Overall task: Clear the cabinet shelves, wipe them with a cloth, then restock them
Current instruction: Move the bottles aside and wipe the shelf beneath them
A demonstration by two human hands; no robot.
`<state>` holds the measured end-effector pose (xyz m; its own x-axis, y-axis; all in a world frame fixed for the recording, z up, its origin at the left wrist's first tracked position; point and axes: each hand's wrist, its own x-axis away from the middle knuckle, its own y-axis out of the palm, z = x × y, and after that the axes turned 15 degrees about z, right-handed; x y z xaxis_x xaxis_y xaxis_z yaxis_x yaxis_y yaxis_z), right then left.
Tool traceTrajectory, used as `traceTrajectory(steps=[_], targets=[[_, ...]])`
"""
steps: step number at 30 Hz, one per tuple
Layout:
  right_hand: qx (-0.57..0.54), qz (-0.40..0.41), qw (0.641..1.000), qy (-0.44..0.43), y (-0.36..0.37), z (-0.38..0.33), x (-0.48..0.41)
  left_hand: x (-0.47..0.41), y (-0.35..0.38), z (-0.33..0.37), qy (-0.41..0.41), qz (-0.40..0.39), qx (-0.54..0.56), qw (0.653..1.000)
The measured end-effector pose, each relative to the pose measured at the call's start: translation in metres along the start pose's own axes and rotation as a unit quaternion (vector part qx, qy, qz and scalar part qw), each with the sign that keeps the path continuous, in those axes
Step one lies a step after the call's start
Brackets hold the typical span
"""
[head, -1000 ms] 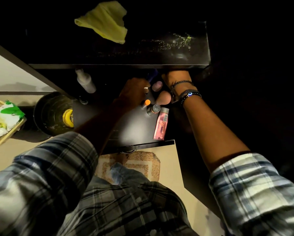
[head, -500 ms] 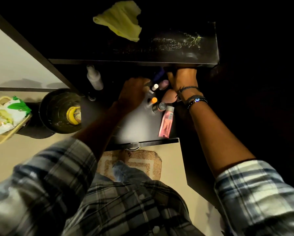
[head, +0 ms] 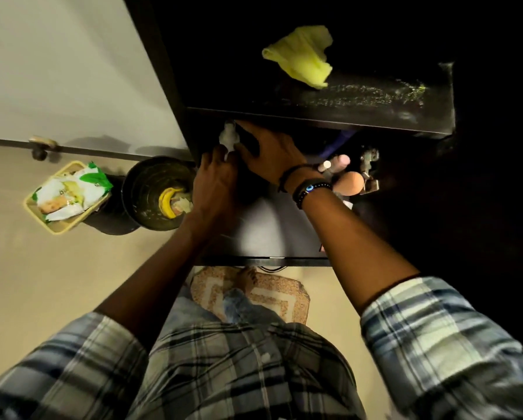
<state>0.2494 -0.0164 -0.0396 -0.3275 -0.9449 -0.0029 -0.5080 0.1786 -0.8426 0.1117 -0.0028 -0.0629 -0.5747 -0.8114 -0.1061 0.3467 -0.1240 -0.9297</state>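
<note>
A yellow cloth [head: 302, 56] lies crumpled on the dark upper shelf [head: 360, 113]. On the black lower shelf [head: 263, 231] a white bottle [head: 228, 139] stands at the far left. My left hand [head: 216, 180] reaches up to it from below, fingers near its base. My right hand [head: 269, 153] lies across the shelf just right of the bottle, fingers stretched toward it. Whether either hand grips the bottle is blurred. Small cosmetic items, among them an orange-capped one [head: 352, 181] and a pinkish one [head: 339, 161], stand at the shelf's right.
A black bin [head: 142, 189] with a banana peel [head: 167, 201] stands on the floor to the left, beside a yellow basket [head: 34, 206] of packets. A white cabinet door [head: 60, 71] hangs open at left. A patterned mat [head: 284, 295] lies under my foot.
Both hands moved left from the small items at the shelf's right to the white bottle. The view shifted, and my right arm now hides the pink lighter.
</note>
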Motion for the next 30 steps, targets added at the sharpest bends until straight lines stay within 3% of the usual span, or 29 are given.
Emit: traceTrajectory(steps=[5, 13, 17, 24, 26, 30], targets=[[0.049, -0.04, 0.998, 0.005, 0.014, -0.004, -0.014, 0.0, 0.002, -0.01, -0.037, -0.062, 0.047, 0.996], [0.128, -0.047, 0.989, 0.051, -0.016, 0.033, -0.012, -0.009, 0.024, -0.026, -0.068, -0.025, 0.067, 0.995], [0.132, 0.017, 0.986, 0.104, -0.045, 0.056, -0.003, -0.016, 0.036, -0.024, -0.087, -0.034, 0.09, 0.992], [0.116, -0.05, 0.955, 0.27, -0.08, 0.081, 0.007, -0.004, 0.046, 0.047, -0.017, -0.002, 0.157, 0.987], [0.167, -0.079, 0.946, 0.266, -0.08, 0.088, 0.009, 0.0, 0.05, 0.068, 0.006, -0.017, 0.171, 0.985], [0.168, -0.094, 0.948, 0.254, -0.073, 0.108, 0.011, 0.009, 0.063, 0.095, 0.026, -0.081, 0.123, 0.989]])
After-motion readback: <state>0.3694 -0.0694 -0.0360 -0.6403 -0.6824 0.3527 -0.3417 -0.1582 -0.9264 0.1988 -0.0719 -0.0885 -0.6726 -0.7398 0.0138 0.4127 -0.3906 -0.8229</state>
